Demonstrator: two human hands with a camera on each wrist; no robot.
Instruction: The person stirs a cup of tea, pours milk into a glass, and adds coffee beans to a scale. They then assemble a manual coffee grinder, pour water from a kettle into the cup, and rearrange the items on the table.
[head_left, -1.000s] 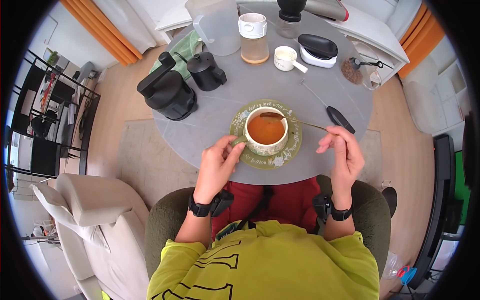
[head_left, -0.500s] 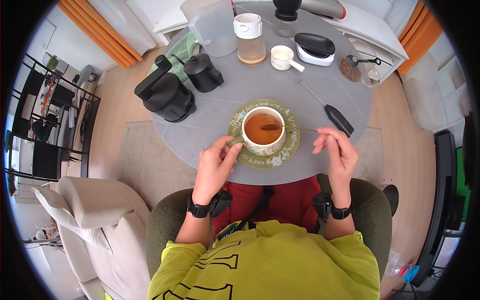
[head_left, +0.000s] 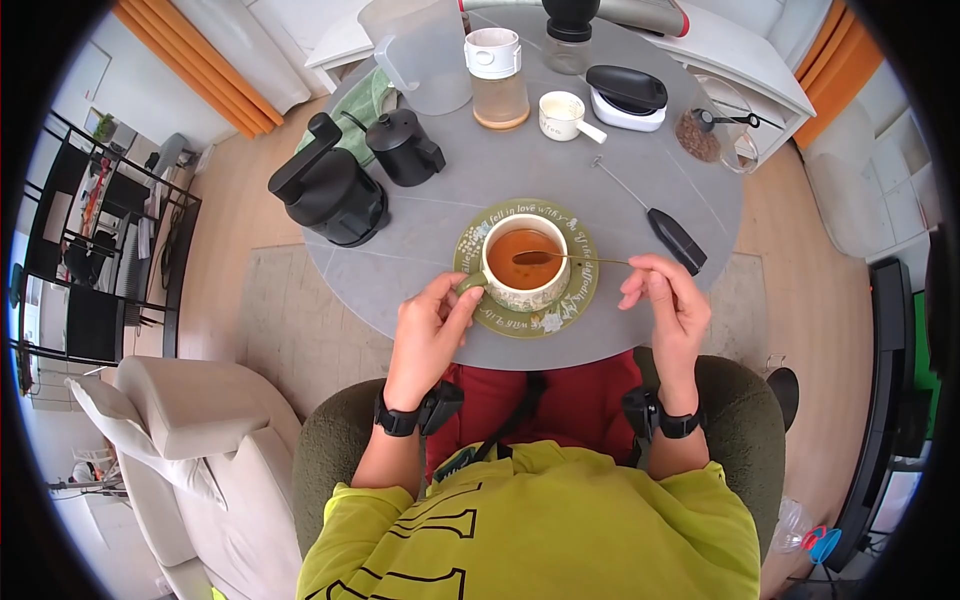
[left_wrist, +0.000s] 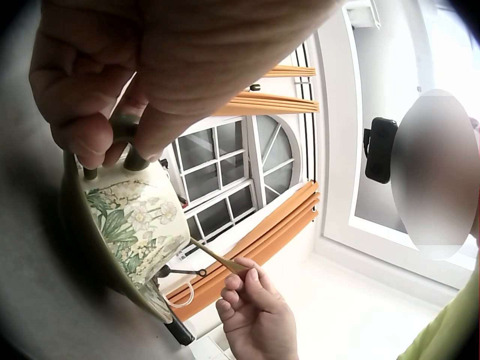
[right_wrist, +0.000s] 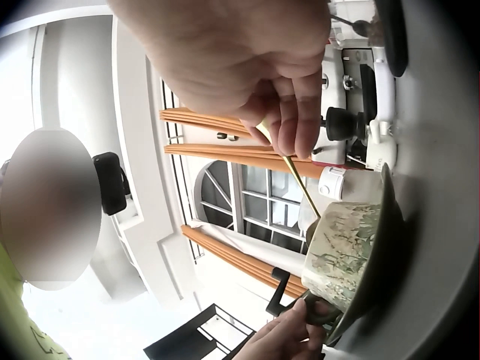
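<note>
Liquid visible only from head

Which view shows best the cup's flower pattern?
The left wrist view: the flower pattern is large, with petals and leaves distinct. The head view gives a narrow strip; the right wrist view shows it less sharply.

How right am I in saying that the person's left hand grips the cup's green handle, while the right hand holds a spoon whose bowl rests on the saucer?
Nearly: the bowl of the spoon is inside the cup, in the drink, not on the saucer, as the head view shows. The left hand does grip the green handle, and the right hand does hold the spoon.
</note>
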